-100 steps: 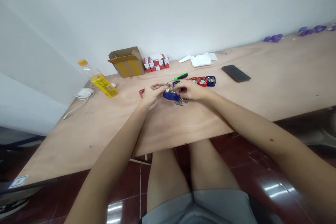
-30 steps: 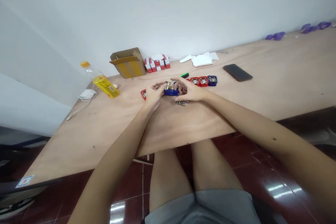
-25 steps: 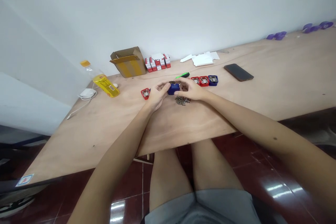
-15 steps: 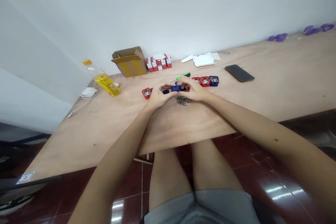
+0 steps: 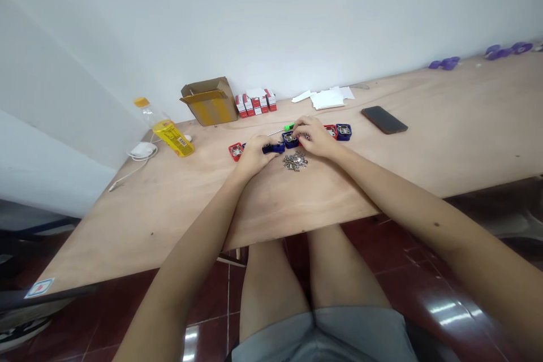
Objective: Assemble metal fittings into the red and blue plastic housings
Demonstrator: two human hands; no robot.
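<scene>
L hand [image 5: 254,155] on blue part [image 5: 274,148], R hand [image 5: 313,137] near screw pile [image 5: 294,162]

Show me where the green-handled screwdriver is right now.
In the head camera view, the green-handled screwdriver lies on the plywood table, just left of the person's right hand and just behind a blue block with a metal fitting.

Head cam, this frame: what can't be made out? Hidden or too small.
Head view:
The left hand hides the left end of the blue block.
The right hand covers part of the row of pieces; their number cannot be told.
The green-handled screwdriver is partly behind the right hand.
The loose metal parts are too small to count.
The red-and-white boxes have print too small to read.
</scene>
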